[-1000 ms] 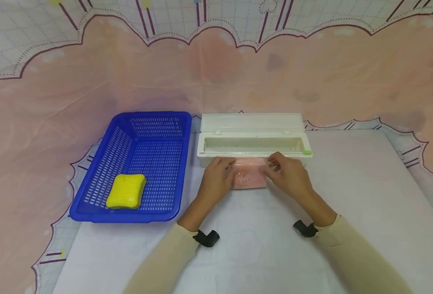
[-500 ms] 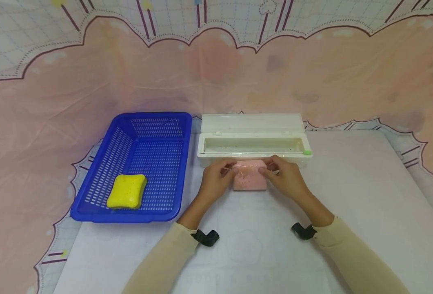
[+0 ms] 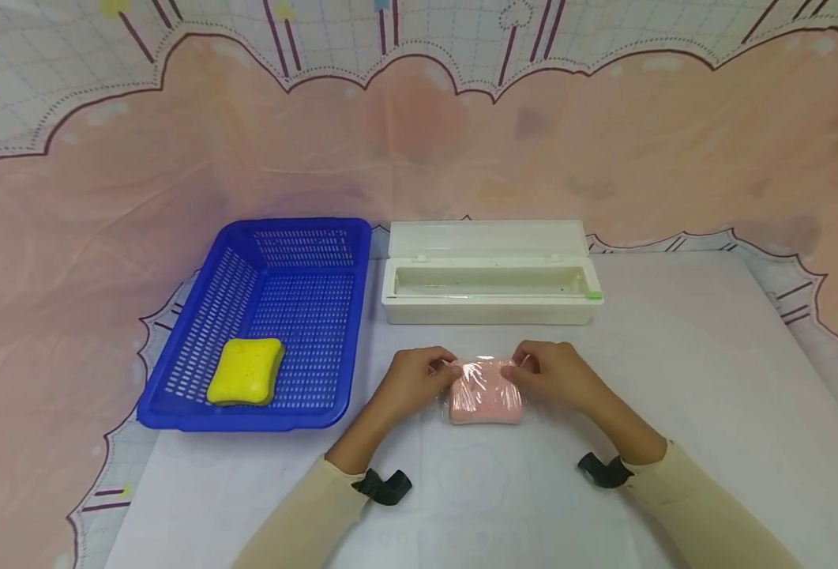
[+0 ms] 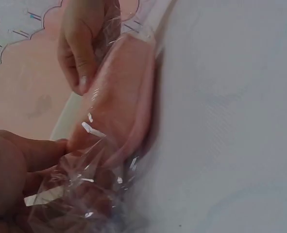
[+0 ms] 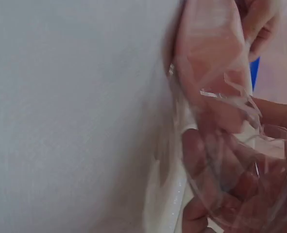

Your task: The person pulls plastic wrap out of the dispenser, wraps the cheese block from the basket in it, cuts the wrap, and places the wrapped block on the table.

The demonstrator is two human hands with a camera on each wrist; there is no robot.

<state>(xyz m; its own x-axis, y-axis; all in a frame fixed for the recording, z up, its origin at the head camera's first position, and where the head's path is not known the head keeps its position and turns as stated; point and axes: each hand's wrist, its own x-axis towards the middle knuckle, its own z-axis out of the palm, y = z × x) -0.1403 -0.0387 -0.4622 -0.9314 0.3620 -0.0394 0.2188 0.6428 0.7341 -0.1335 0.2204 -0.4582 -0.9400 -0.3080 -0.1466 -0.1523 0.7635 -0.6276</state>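
Observation:
A pink sponge-like block with a layer of clear cling film over it is held between both hands, in front of the white dispenser. My left hand pinches its left far corner, thumb on the near face. At the right far corner, my right hand grips block and film in the same way. Loose, crinkled film spreads over the right fingers in the right wrist view. In the left wrist view the block appears tilted, its lower edge close to the white surface.
Behind the hands stands a long white cling film dispenser with its lid raised. To the left, a blue plastic basket contains a yellow sponge. White cloth covers the table.
Both hands have drawn the pink block toward the person, away from the dispenser, whose front is now uncovered. Film now shows wrinkled over the block. Basket and yellow sponge have stayed put.

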